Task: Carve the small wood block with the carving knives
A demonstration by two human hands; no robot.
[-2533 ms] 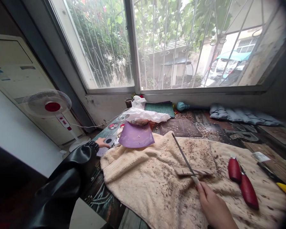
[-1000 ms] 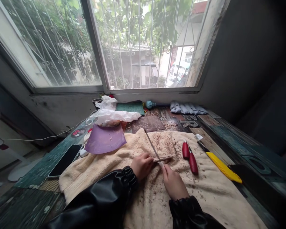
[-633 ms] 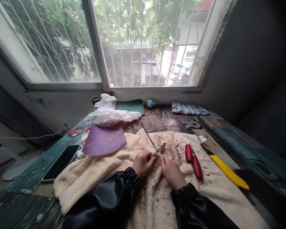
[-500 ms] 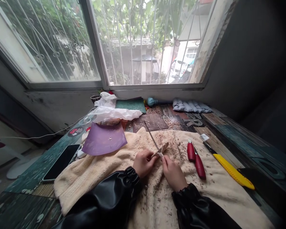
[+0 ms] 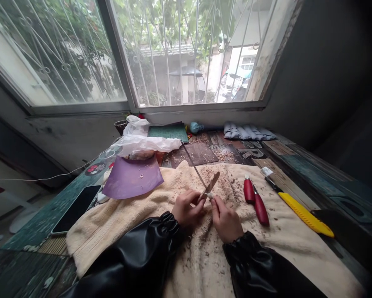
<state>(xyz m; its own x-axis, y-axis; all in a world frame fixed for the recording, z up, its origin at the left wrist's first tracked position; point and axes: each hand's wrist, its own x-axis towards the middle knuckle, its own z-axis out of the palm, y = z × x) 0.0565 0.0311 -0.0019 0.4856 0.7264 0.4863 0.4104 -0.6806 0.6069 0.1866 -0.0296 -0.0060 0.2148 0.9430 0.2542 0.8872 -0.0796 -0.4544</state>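
Observation:
My left hand [image 5: 189, 207] is closed on a small, narrow brown piece of wood [image 5: 214, 180], which points up and to the right. My right hand [image 5: 226, 219] pinches the pale, wrapped-looking end of a long thin dark rod, seemingly a slim file [image 5: 192, 163]. The rod crosses the wood beside my left fingers and slants away to the far left. Both hands are close together above a beige towel [image 5: 136, 219] strewn with wood shavings. Right of them, two red-handled tools [image 5: 254, 200] lie on the towel; their working ends are hard to make out.
A yellow utility knife [image 5: 307, 213] lies at the right. On the left are a purple sheet [image 5: 133, 178] and a phone [image 5: 77, 209]. A white plastic bag [image 5: 148, 142], a green mat [image 5: 169, 132] and a grey padded bundle [image 5: 248, 131] sit near the window.
The thin file has slid forward across the wood, its far tip now reaching farther toward the window. The wood is tilted more steeply upward. The view has shifted slightly.

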